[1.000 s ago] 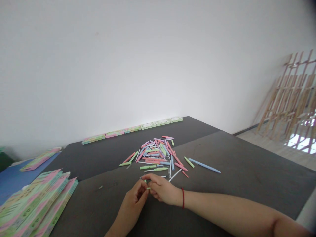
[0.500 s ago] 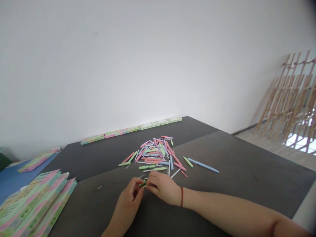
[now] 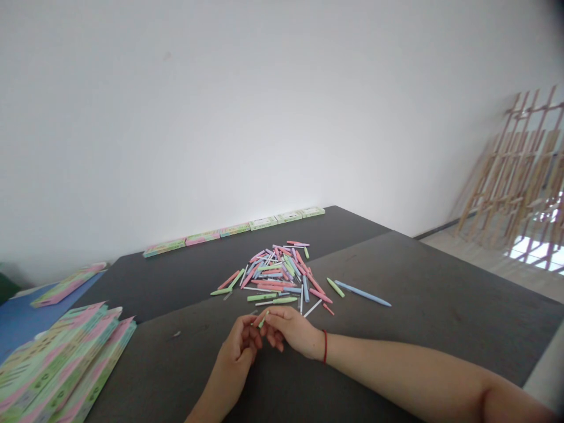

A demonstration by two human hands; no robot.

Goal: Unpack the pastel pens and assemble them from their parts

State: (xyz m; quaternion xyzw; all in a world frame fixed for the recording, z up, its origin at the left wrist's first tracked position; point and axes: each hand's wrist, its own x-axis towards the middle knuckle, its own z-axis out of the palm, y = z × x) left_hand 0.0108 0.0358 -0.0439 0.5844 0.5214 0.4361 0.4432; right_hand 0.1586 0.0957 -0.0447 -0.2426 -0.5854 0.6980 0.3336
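Low over the near part of the table, my right hand [image 3: 297,332] pinches a small green pen part [image 3: 264,319] between thumb and forefinger. Close against it, my left hand [image 3: 233,355] is closed with curled fingers; whatever it may hold is hidden. Just beyond both hands lies a loose heap of pen parts [image 3: 275,283] in pink, green, blue and purple, with thin white refills among them. To the heap's right are a green pen barrel piece [image 3: 335,288] and a long blue pen [image 3: 363,293].
Flat printed boxes [image 3: 202,237] line the table's back edge along the white wall. Several pastel packets [image 3: 83,358] are stacked at the near left, and another packet [image 3: 70,285] lies on a blue surface. Wooden racks [image 3: 520,170] lean at the far right.
The green part has tilted more upright in my right hand's fingers. My right hand has turned slightly, and my left fingers have curled in and come off the green part.
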